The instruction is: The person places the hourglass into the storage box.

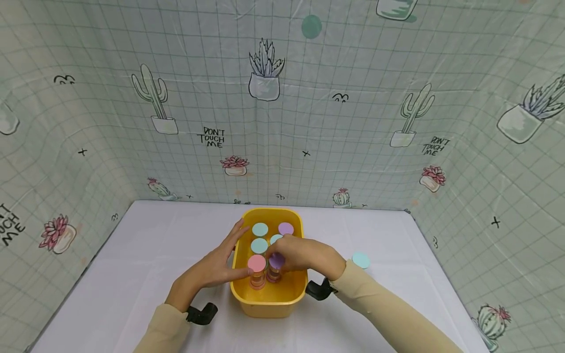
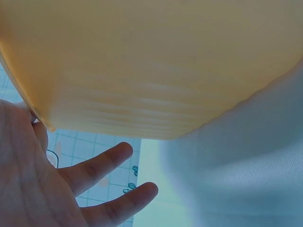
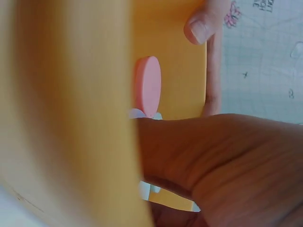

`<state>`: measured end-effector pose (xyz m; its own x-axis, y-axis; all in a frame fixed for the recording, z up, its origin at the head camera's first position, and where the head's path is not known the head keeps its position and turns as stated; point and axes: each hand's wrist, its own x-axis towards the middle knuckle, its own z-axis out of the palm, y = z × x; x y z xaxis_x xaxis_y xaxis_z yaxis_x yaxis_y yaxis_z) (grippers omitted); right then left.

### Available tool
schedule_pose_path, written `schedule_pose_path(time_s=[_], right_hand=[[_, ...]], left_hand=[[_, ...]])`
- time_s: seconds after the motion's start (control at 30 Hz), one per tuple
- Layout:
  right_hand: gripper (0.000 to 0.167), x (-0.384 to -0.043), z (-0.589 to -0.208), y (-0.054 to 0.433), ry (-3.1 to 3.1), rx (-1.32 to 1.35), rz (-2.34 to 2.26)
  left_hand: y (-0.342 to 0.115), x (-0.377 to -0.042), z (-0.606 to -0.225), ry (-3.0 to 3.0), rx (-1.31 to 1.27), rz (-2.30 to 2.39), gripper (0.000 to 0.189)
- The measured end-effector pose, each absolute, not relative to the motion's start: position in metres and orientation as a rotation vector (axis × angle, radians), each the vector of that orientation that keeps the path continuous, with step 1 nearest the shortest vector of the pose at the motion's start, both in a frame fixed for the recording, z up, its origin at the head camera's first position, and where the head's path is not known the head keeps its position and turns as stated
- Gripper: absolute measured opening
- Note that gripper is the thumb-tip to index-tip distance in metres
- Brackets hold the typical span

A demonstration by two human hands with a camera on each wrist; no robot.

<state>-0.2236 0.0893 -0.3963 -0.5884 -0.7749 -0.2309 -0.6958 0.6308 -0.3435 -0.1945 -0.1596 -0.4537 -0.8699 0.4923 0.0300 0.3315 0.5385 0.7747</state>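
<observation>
A yellow plastic bin holds several sand timers with round coloured caps. Inside it, my right hand grips a purple-capped sand timer near the front. Just left of that stands a pink-capped sand timer, upright. My left hand rests against the bin's left side, fingers spread and fairly straight, its thumb reaching over the rim towards the pink cap. In the left wrist view, two extended fingers show beside the bin wall. The right wrist view has the bin wall covering most of the right fingers.
Farther back in the bin are blue-capped timers and another purple cap. On the white tabletop, a light blue cap shows behind the right forearm. A patterned cloth surrounds the table.
</observation>
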Motion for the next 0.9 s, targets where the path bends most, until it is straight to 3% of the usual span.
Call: schedule_pose_path(time_s=[0.9], right_hand=[[0.033, -0.22, -0.384, 0.083, 2.437, -1.111, -0.123]], left_hand=[[-0.159, -0.195, -0.455, 2.559, 0.723, 1.26, 0.101]])
